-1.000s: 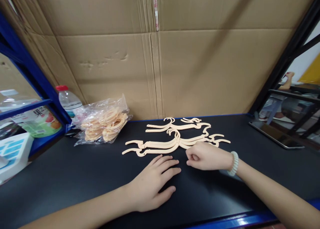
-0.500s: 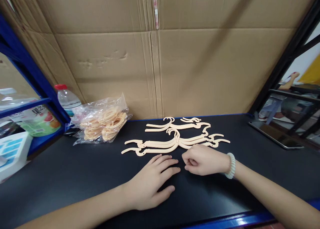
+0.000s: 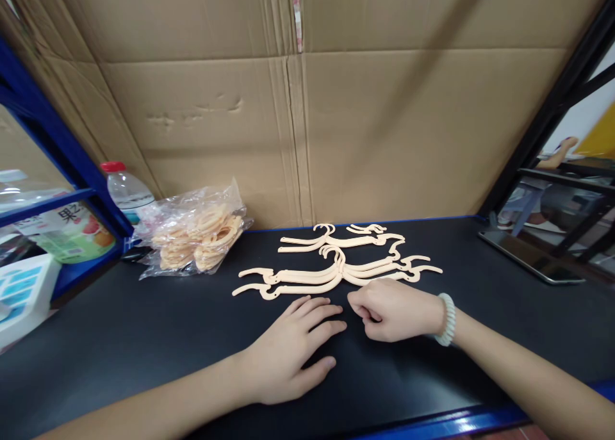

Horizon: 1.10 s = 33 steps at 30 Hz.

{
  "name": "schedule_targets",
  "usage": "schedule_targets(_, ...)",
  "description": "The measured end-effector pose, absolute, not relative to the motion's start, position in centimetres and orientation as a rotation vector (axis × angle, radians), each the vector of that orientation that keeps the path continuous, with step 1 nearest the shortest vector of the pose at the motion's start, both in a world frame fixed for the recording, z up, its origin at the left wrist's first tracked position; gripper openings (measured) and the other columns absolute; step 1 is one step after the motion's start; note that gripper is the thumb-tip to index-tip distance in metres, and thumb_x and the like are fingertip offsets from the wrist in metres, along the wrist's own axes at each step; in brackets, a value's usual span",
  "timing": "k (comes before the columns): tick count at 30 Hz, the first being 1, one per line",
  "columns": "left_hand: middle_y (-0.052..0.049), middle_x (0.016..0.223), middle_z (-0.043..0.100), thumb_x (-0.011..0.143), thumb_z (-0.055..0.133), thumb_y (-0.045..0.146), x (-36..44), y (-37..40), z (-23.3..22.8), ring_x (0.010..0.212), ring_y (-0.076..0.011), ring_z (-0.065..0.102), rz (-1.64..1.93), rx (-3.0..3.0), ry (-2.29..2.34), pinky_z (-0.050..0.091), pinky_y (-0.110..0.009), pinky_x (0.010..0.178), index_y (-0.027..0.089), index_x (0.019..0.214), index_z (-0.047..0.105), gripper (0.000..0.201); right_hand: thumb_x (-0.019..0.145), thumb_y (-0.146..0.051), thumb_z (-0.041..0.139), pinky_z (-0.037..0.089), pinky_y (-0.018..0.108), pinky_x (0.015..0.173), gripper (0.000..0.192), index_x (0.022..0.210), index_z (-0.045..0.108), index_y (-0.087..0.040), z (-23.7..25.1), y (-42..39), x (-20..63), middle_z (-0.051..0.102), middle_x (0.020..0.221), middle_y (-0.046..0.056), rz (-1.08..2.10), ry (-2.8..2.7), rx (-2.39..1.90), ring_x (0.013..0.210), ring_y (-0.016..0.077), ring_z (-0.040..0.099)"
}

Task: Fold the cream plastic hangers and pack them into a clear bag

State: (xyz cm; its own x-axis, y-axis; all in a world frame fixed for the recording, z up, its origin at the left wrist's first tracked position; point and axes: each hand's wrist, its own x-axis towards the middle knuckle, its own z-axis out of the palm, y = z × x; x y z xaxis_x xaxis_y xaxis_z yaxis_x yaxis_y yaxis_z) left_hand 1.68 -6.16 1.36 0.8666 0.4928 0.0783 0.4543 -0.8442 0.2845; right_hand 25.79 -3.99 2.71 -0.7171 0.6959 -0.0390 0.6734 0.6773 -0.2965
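At the black counter (image 3: 144,328), near cream folding clothes hangers (image 3: 307,277), I see the left hand (image 3: 293,353) spread open, the right hand (image 3: 398,309) curled into a fist.

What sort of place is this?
Probably a workbench in a workshop: flat black tabletop, blue metal frame at left, and tall brown cardboard panel behind the beige, plastic-looking hangers.

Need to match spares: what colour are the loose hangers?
The hangers are pale peachy cream, clearest in the head view.
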Motion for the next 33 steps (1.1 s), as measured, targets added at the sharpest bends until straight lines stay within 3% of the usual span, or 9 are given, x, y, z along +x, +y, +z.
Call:
schedule_targets(12,-0.008,0.144,0.043,0.087,0.051,0.026,1.7,-6.0,1.4,0.135,-0.0286,0.034,0.207,2.786,0.721,0.028,-0.049,0.112,0.022,0.135,0.045,0.048,0.075,-0.015,0.045,0.02,0.025,0.05,0.015,0.07,0.032,-0.021,3.0,-4.0,25.9,0.038,0.059,-0.005,0.481,-2.807,-1.143,0.052,0.0106,0.032)
schedule_targets(20,-0.009,0.143,0.045,0.087,0.052,0.028,1.5,-6.2,1.3,0.134,-0.0293,0.036,0.246,2.789,0.705,0.029,-0.05,0.111,0.022,0.134,0.046,0.047,0.082,-0.018,0.035,0.029,0.025,0.056,0.017,0.066,0.03,-0.021,3.6,-1.0,29.3,0.04,0.062,-0.003,0.431,-2.466,-1.221,0.057,0.0124,0.037)
schedule_targets(25,-0.01,0.14,0.048,0.087,0.053,0.028,1.4,-6.2,1.0,0.131,-0.0292,0.039,0.301,2.799,0.68,0.03,-0.049,0.109,0.021,0.131,0.049,0.045,0.078,-0.022,0.037,0.039,0.025,0.061,0.007,0.073,0.042,-0.022,2.9,3.2,33.6,0.05,0.067,-0.002,0.234,-2.042,-1.415,0.064,0.0147,0.049)
schedule_targets(33,-0.011,0.137,0.051,0.088,0.052,0.03,1.2,-6.2,1.0,0.128,-0.0295,0.043,0.379,2.816,0.62,0.033,-0.048,0.106,0.022,0.13,0.05,0.043,0.081,-0.017,0.053,0.045,0.027,0.07,0.01,0.077,0.062,-0.018,1.9,8.6,34.1,0.069,0.08,0.007,0.134,-2.03,-1.732,0.076,0.0187,0.063)
